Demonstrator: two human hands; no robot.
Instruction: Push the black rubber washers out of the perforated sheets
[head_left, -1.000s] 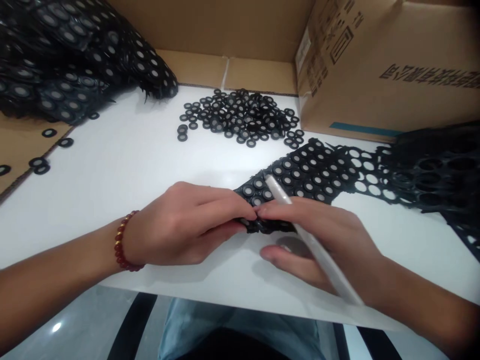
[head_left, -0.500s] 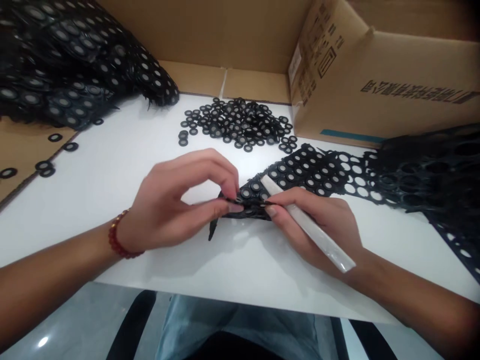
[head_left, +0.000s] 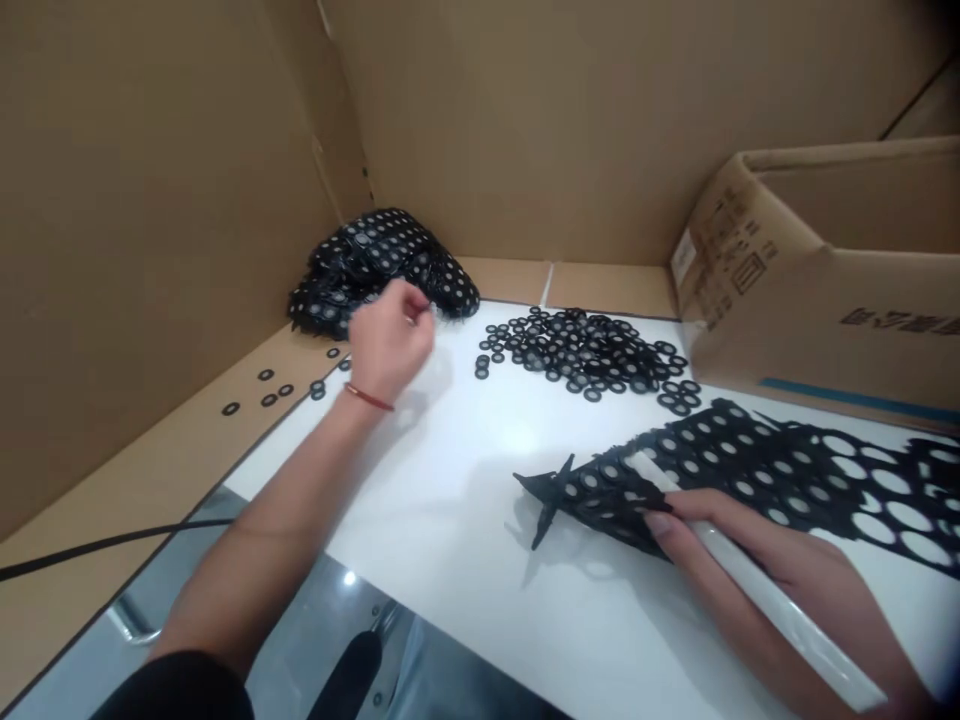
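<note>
My left hand (head_left: 390,343) is stretched out to the back left, fingers curled, its fingertips at the edge of a heap of black sheets studded with rings (head_left: 382,262). Whether it holds anything is hidden. My right hand (head_left: 757,572) lies on the white tabletop (head_left: 450,480), gripping a white stick-like tool (head_left: 750,588). Its fingertips press on the near end of a black punched sheet (head_left: 750,455). That sheet still carries several rings near its pointed left tip and has empty holes further right. A pile of loose black rings (head_left: 585,350) lies behind it.
A cardboard box (head_left: 825,290) stands at the right behind the sheet. Cardboard walls close off the left and back. A few stray rings (head_left: 271,390) lie on the cardboard ledge at the left. A black cable (head_left: 97,545) runs along the lower left.
My left hand has let go of the punched sheet and reached far left to the heap of sheets. The view has swung up and left. My right hand stays on the sheet with the tool.
</note>
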